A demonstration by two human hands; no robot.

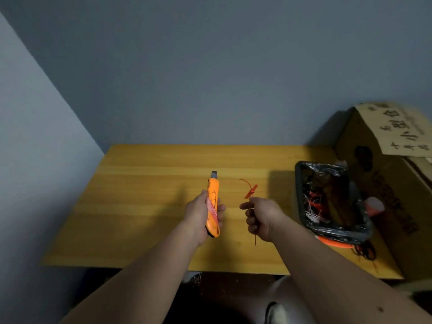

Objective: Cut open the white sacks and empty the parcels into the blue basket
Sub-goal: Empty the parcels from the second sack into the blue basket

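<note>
My left hand grips an orange utility knife above the wooden table; its short blade is out and points away from me. To its right, my right hand pinches a thin red plastic seal tie. The tie's tag end sticks up above the fingers and its tail hangs below the hand. No white sack and no blue basket appear in view.
A small bin lined with a black bag stands at the table's right, holding red ties and scraps. A large cardboard box rises behind it on the right. Grey walls close the left and back. My knee is below the table edge.
</note>
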